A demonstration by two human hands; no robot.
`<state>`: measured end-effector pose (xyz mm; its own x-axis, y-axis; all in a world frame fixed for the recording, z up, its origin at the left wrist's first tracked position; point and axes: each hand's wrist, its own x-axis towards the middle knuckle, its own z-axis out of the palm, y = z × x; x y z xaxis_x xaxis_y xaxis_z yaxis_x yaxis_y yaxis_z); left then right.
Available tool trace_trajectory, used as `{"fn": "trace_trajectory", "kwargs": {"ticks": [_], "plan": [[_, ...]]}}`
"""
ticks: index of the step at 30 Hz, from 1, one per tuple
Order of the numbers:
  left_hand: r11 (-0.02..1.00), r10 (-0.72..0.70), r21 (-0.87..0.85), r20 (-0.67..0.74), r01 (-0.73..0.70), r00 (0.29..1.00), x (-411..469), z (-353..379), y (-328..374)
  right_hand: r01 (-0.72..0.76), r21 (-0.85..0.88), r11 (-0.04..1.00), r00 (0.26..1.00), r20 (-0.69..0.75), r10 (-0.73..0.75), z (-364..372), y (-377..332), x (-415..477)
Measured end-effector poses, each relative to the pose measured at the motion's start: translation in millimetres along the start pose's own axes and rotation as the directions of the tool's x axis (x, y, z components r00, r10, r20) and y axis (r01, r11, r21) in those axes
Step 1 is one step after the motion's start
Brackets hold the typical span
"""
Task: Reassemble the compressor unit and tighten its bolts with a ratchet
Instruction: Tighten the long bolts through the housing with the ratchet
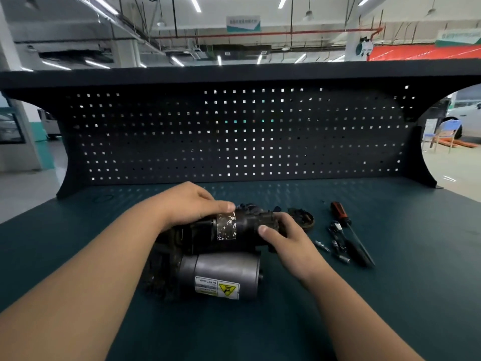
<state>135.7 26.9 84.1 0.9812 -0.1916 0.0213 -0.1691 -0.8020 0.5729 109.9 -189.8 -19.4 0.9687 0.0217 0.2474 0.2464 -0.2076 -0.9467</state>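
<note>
Compressor (pixel 221 269) on green bench (pixel 390 295). Left hand (pixel 190 204) curled over its dark top part. Right hand (pixel 286 243) grips its right end. Screwdriver (pixel 341 214) lies near.

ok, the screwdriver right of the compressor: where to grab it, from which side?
Grip the screwdriver by its thick red-and-black handle at the far end. It lies flat, thin shaft pointing toward the person. Come from above and the right, since the ratchet and sockets crowd its left.

White label (pixel 208 286) on grey cylinder (pixel 223 267) of compressor unit (pixel 197 241), just nearer than right hand (pixel 286 243), reads "Do NOT touch", upside down, yellow hazard triangle (pixel 228 290) alongside, smaller print illegible.
</note>
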Motion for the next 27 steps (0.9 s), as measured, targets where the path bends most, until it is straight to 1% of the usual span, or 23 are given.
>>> {"fn": "trace_trajectory", "kwargs": {"ticks": [2, 3, 4, 6, 7, 8, 10, 12, 15, 18, 20, 22, 23, 25, 26, 27], "plan": [[0.997, 0.073, -0.001, -0.008, -0.073, 0.997, -7, -2, -7, 0.027, 0.017, 0.999, 0.998, -0.056, -0.026, -1, -3, -3], [0.993, 0.113, -0.016, -0.028, -0.114, 0.993, -12, -2, -11, 0.045, 0.026, 0.999, 0.997, -0.057, -0.043, -2, -5, -4], [0.986, 0.154, -0.056, -0.084, -0.159, 0.984, -16, -1, -18, 0.065, 0.034, 0.997, 0.997, -0.041, -0.064, -2, -6, -7], [0.957, 0.187, -0.167, -0.273, -0.238, 0.944, -25, 5, -36, 0.107, 0.044, 0.993, 0.994, 0.002, -0.108, -1, -8, -14], [0.944, 0.184, -0.195, -0.359, -0.267, 0.915, -30, 10, -48, 0.125, 0.032, 0.992, 0.992, 0.015, -0.126, 1, -8, -17], [0.939, 0.188, -0.193, -0.406, -0.285, 0.894, -37, 15, -60, 0.135, 0.014, 0.991, 0.991, 0.019, -0.136, 3, -9, -21], [0.945, 0.21, -0.153, -0.397, -0.29, 0.894, -51, 28, -80, 0.142, -0.033, 0.989, 0.99, 0.002, -0.142, 8, -9, -25], [0.953, 0.228, -0.097, -0.385, -0.285, 0.894, -57, 41, -86, 0.131, -0.015, 0.991, 0.991, -0.019, -0.131, 12, -7, -24], [0.966, 0.169, -0.089, -0.49, -0.242, 0.855, -50, 57, -80, 0.143, 0.011, 0.99, 0.99, -0.006, -0.143, 15, -3, -21], [0.971, 0.126, -0.097, -0.573, -0.219, 0.81, -48, 68, -71, 0.153, -0.039, 0.987, 0.988, -0.004, -0.153, 12, -4, -17], [0.969, 0.165, -0.053, -0.592, -0.242, 0.789, -49, 73, -70, 0.163, -0.104, 0.981, 0.986, -0.017, -0.165, 7, -7, -13], [0.968, 0.203, 0.002, -0.585, -0.25, 0.785, -51, 70, -68, 0.175, -0.158, 0.972, 0.984, -0.015, -0.179, 3, -10, -12], [0.969, 0.23, 0.064, -0.584, -0.238, 0.778, -51, 66, -67, 0.182, -0.175, 0.968, 0.982, -0.013, -0.187, 1, -11, -12], [0.954, 0.3, 0.192, -0.616, -0.23, 0.728, -47, 57, -68, 0.193, -0.191, 0.962, 0.98, -0.012, -0.199, 0, -9, -13], [0.949, 0.316, 0.2, -0.624, -0.245, 0.714, -46, 53, -68, 0.192, -0.195, 0.962, 0.98, -0.019, -0.199, 0, -8, -14], [0.946, 0.321, 0.167, -0.609, -0.278, 0.725, -45, 50, -68, 0.187, -0.198, 0.962, 0.98, -0.032, -0.197, 1, -7, -15]]}}
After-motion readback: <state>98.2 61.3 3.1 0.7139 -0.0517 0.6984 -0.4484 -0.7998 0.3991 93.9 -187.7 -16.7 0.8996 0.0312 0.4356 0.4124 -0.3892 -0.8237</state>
